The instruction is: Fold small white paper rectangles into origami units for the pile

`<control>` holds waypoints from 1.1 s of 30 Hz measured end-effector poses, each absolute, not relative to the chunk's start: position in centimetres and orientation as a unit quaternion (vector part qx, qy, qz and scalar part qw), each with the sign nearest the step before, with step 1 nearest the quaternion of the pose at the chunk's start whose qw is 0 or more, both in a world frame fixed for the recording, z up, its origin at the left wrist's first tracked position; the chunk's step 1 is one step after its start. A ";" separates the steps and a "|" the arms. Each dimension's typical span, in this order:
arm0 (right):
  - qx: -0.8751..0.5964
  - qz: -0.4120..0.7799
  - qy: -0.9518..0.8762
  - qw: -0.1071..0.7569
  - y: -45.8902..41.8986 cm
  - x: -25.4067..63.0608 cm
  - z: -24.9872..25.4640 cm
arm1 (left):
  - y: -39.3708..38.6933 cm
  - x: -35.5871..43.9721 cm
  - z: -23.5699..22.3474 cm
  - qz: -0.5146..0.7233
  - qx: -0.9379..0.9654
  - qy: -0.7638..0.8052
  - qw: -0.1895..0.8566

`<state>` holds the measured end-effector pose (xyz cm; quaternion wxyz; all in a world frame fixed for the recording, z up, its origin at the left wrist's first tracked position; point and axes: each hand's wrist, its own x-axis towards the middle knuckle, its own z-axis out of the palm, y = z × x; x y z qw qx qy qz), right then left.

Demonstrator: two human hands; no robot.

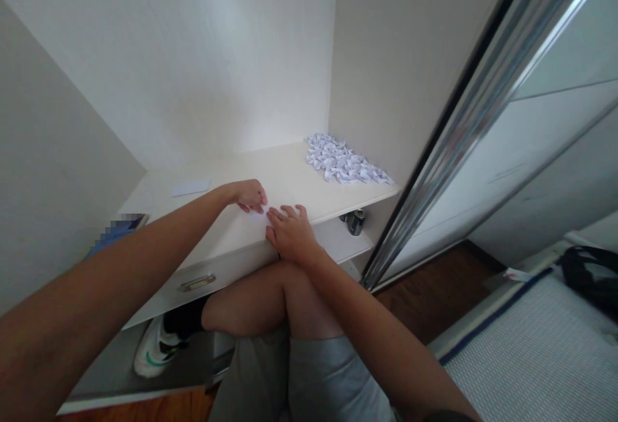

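Note:
On the white shelf board (270, 168), a small white piece of paper (259, 210) lies mostly hidden under my fingers. My left hand (250, 195) is closed, its fingers curled down onto the paper. Close beside it, my right hand (291, 232) rests near the shelf's front edge with fingers spread, the fingertips by the paper's right side. Toward the back left lies a flat white paper strip (190, 187); whether it is one sheet or a stack, I cannot tell. At the right, a heap of folded white paper pieces (342, 161) spreads along the side wall.
Dark cans (356, 222) stand in the compartment below the shelf. A drawer with a metal handle (197, 282) is under the left part. A blue object (118, 229), partly pixelated, sits at the left. A sliding door frame (463, 113) and a mattress (541, 338) are to the right.

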<state>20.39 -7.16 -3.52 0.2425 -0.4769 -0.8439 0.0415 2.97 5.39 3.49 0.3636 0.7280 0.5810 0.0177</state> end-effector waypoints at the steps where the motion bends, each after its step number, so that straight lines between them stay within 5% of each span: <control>1: -0.477 0.047 -0.841 0.251 -7.3 20.3 -3.5 | 5.3 3.2 3.8 0.013 0.710 0.589 0.386; 6: -0.503 0.098 -0.786 0.344 -8.0 20.4 -3.2 | 3.2 3.8 5.2 0.073 0.651 0.598 0.463; 12: -0.540 0.219 -0.641 0.500 -7.7 21.2 -3.3 | -3.6 4.6 3.8 0.369 0.583 0.534 0.489; 18: -0.410 0.383 -0.618 0.550 -8.4 20.3 -3.2 | -11.6 6.7 0.3 0.576 0.504 0.479 0.430; 24: -0.342 0.458 -0.617 0.541 -10.2 20.3 -3.7 | -14.6 5.1 -0.4 0.573 0.545 0.454 0.411; 33: -0.338 0.403 -0.690 0.496 -10.6 19.7 -3.2 | -14.7 3.3 -1.4 0.580 0.529 0.441 0.435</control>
